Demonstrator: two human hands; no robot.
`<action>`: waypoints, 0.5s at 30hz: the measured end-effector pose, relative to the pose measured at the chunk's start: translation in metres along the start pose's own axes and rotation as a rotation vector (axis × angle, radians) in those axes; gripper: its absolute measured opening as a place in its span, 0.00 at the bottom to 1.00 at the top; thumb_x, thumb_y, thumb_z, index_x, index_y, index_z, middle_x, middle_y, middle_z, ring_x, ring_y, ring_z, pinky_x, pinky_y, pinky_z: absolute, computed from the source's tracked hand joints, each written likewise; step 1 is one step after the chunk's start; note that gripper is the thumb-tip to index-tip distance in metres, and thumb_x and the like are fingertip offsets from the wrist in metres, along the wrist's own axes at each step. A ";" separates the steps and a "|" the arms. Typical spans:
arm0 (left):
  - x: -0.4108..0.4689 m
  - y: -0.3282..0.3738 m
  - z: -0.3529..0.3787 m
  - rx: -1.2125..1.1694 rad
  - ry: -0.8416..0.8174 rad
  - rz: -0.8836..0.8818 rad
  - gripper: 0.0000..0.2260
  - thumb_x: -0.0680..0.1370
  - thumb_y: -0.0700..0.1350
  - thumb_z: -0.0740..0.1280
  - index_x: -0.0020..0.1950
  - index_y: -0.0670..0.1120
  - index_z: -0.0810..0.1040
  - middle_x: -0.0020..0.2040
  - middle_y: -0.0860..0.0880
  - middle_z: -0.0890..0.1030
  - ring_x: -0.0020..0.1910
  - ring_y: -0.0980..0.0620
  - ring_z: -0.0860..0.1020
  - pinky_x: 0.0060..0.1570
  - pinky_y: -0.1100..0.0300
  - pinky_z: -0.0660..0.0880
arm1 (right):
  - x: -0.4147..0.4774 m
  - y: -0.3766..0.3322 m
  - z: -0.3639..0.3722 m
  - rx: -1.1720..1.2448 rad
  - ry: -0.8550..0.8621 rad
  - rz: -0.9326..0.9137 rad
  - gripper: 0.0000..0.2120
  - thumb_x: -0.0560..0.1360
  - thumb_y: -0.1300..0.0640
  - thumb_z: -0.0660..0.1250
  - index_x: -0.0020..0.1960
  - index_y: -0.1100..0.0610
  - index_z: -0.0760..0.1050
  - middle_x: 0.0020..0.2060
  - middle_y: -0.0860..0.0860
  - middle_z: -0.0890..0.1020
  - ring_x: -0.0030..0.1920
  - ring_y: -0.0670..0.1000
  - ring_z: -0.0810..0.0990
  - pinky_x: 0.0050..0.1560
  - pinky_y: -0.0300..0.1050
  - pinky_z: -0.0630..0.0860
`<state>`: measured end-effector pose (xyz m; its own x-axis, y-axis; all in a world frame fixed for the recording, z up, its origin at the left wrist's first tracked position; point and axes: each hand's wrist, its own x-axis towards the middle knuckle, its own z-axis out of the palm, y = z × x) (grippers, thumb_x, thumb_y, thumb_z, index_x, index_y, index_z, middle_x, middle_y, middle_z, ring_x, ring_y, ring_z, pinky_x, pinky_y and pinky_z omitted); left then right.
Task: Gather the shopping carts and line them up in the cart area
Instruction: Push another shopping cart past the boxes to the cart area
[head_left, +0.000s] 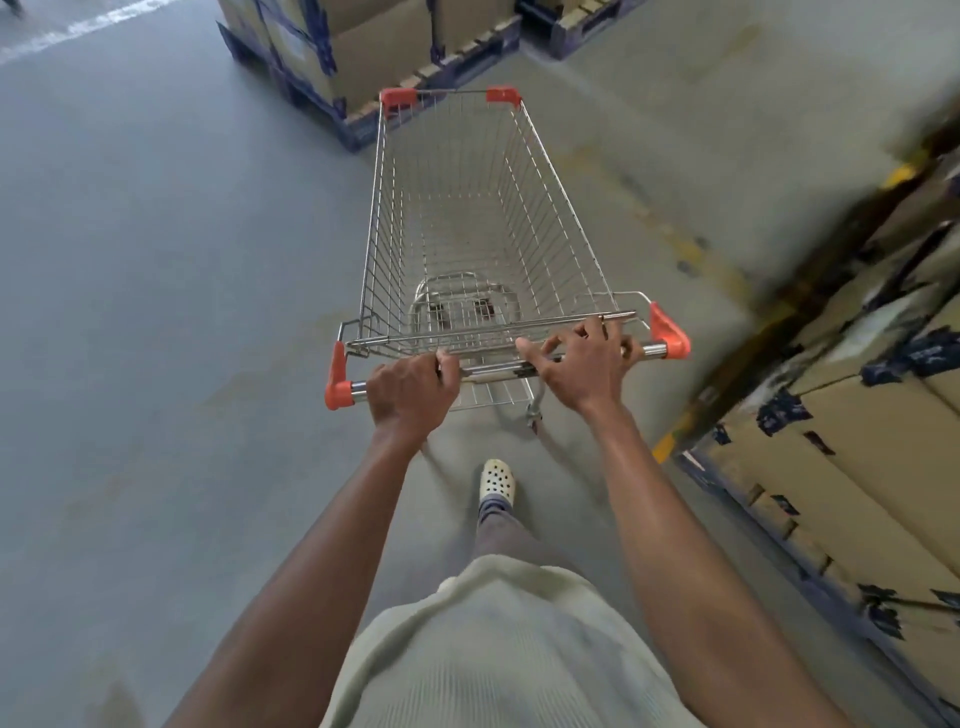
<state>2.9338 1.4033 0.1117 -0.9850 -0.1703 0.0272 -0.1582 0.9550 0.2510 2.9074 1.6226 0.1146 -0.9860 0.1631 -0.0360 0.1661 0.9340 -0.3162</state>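
An empty wire shopping cart (467, 208) with orange corner caps stands on the grey floor straight ahead of me. Its chrome handle bar (493, 368) runs across the near end. My left hand (410, 389) grips the bar near its left orange cap, fingers curled over the top. My right hand (582, 364) lies over the bar toward the right end; its fingers spread and curl forward onto the folded child-seat frame, thumb pointing left. The basket holds nothing.
Pallets of cardboard boxes (363, 47) stand just beyond the cart's front left corner. A long row of boxes on blue pallets (857, 441) lines the right side, blurred. Open grey floor (156, 260) stretches to the left. My foot in a white clog (497, 480) is below the handle.
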 end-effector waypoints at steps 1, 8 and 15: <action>0.013 0.000 -0.001 -0.003 0.002 -0.025 0.24 0.81 0.52 0.56 0.33 0.43 0.82 0.29 0.45 0.80 0.28 0.47 0.71 0.34 0.57 0.64 | 0.017 -0.007 0.001 0.000 -0.014 -0.021 0.27 0.72 0.23 0.60 0.45 0.44 0.83 0.58 0.49 0.77 0.67 0.53 0.66 0.66 0.57 0.55; 0.110 -0.005 -0.004 0.009 -0.008 -0.214 0.24 0.81 0.53 0.56 0.36 0.43 0.83 0.32 0.44 0.81 0.32 0.43 0.79 0.37 0.57 0.71 | 0.139 -0.061 0.008 0.022 -0.073 -0.177 0.27 0.72 0.23 0.59 0.42 0.44 0.83 0.57 0.49 0.80 0.66 0.54 0.70 0.67 0.58 0.54; 0.207 -0.028 -0.011 0.006 0.023 -0.354 0.22 0.80 0.54 0.56 0.36 0.44 0.80 0.34 0.45 0.80 0.35 0.43 0.78 0.36 0.57 0.64 | 0.245 -0.127 0.024 -0.001 -0.163 -0.326 0.28 0.75 0.25 0.58 0.46 0.45 0.84 0.59 0.51 0.79 0.68 0.56 0.68 0.67 0.59 0.54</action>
<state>2.7351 1.3384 0.1207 -0.8674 -0.4962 -0.0383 -0.4897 0.8372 0.2436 2.6440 1.5362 0.1229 -0.9770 -0.1958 -0.0840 -0.1574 0.9290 -0.3350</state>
